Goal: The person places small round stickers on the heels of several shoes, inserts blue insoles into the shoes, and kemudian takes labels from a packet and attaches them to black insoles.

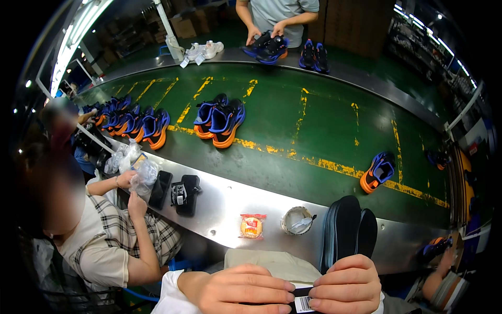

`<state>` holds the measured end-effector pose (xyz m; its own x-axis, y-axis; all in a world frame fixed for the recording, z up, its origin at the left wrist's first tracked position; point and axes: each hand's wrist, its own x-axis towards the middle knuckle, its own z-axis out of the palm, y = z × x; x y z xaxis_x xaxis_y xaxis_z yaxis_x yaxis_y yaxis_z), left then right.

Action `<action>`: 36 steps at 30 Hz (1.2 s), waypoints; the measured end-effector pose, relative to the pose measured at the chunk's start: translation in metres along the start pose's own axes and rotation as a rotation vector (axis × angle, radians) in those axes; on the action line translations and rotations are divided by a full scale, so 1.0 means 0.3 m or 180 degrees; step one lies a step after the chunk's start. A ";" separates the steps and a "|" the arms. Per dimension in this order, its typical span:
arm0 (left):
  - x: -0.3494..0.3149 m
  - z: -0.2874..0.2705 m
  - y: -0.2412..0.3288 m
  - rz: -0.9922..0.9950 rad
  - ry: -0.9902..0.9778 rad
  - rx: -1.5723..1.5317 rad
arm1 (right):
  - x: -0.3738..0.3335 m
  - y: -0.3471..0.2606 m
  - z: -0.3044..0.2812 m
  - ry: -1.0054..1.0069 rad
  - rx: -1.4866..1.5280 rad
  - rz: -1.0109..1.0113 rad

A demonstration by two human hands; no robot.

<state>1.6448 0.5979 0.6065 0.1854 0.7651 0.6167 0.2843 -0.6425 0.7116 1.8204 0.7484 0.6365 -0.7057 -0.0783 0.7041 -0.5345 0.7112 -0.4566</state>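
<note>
Low in the head view, my left hand [246,289] and my right hand [346,286] meet in front of my body. Both are closed, fingertips pinching a dark piece that carries a white label [303,304] with a barcode. Most of that piece is hidden by my fingers and the lower edge, so its kind cannot be made out. Just beyond my right hand lies a stack of dark insoles [342,225] on the metal ledge [219,220]. A round tub [297,220] with a whitish tool inside stands left of the stack, beside a wrapped round snack [252,226].
A green conveyor belt [272,125] carries several blue, black and orange shoes [225,120], one shoe [377,171] at the right. Across it, a person [280,21] holds dark shoes. At left, a seated co-worker [115,230] handles clear plastic [144,175] near black packages [185,194].
</note>
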 end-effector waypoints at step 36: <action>-0.405 0.282 -0.386 -0.3061 0.0925 -0.0969 | -0.356 0.225 0.148 -0.0160 -0.0573 0.2507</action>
<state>1.6690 0.5830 0.4208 -0.2376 0.9449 -0.2251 -0.0641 0.2160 0.9743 1.8392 0.7737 0.5063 -0.8663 0.4640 0.1850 0.2081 0.6719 -0.7108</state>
